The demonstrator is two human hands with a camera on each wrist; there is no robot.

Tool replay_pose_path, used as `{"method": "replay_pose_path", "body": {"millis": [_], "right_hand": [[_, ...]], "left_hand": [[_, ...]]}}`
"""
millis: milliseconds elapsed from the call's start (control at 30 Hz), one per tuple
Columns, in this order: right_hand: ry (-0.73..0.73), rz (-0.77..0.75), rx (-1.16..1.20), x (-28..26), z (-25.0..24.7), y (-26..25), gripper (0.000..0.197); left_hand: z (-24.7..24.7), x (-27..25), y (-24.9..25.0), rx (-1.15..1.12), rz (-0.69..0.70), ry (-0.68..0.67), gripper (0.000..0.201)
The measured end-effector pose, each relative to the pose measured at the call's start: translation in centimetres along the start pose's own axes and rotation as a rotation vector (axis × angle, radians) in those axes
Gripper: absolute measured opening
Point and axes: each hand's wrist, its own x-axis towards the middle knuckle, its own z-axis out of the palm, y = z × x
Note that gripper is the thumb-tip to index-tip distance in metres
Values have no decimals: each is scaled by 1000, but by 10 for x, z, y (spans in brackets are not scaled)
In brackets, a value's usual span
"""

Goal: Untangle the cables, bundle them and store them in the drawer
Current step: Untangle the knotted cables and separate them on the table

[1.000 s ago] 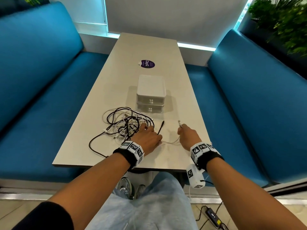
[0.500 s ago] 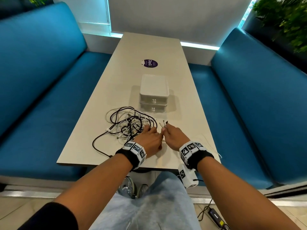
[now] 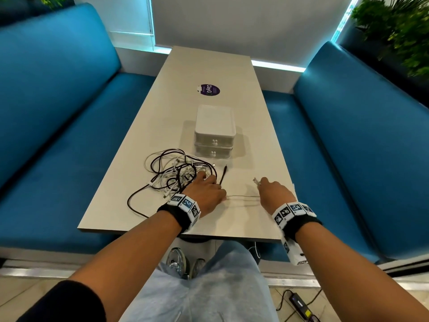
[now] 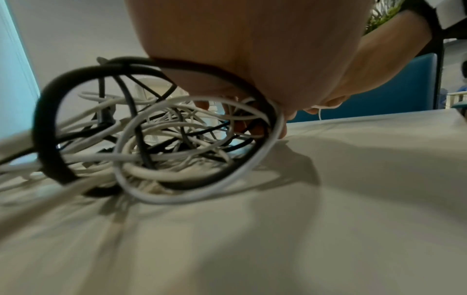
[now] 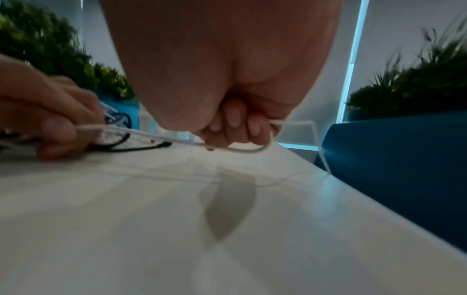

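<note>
Presently, the left hand (image 3: 205, 192) is pressing down on the cable tangle (image 3: 178, 173) and pinching the white cable (image 3: 243, 196), probably to anchor the heap. The right hand (image 3: 275, 192) is gripping that same cable in curled fingers (image 5: 233, 119), its plug (image 3: 255, 181) sticking out, likely drawing it free. The tangle, black and white loops interlaced, is lying on the counter (image 3: 209, 66) just before the closed two-drawer box (image 3: 214, 132).

Tangle (image 3: 178, 173) of black and white cables near the table's (image 3: 144, 126) front edge; one white cable (image 3: 242, 196) stretched rightward; closed two-drawer box (image 3: 214, 132) just behind.
</note>
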Motion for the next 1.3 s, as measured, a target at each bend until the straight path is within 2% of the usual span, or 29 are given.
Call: {"method": "replay_pose_path", "body": {"millis": [100,267,467,567,733,867,1000,1100,1200,1300], "right_hand": [[19,-47,145,-1,0,-18,28],[25,-239,316,-8,15,-53,27],[60,-213,479,-9,15,-55,21],[28,-254,503,-9,11,-58,22],[-72,-297,412,-5,17,-54,25],[-71,-242,310,1,8,-42,22],[9,-122,145,6,-7,-14,22],[13,28,59,7,-10,18,19],[10,130,60,4,-6,31,21],[72,126,155,1,-1,15,22]], "left_hand": [[-1,5,3,-20,-47,-14,24],[-7,7,5,-42,-73,-20,26],[-4,7,2,-61,-92,-25,29],[-3,8,3,-71,-86,0,29],[-1,6,0,-75,-86,32,28],[0,5,-2,-72,-91,43,28],[-5,6,-8,-80,-140,119,27],[-6,6,-13,-60,-187,132,27],[-3,7,-10,-67,-171,110,26],[-2,9,-4,-43,-157,98,26]]}}
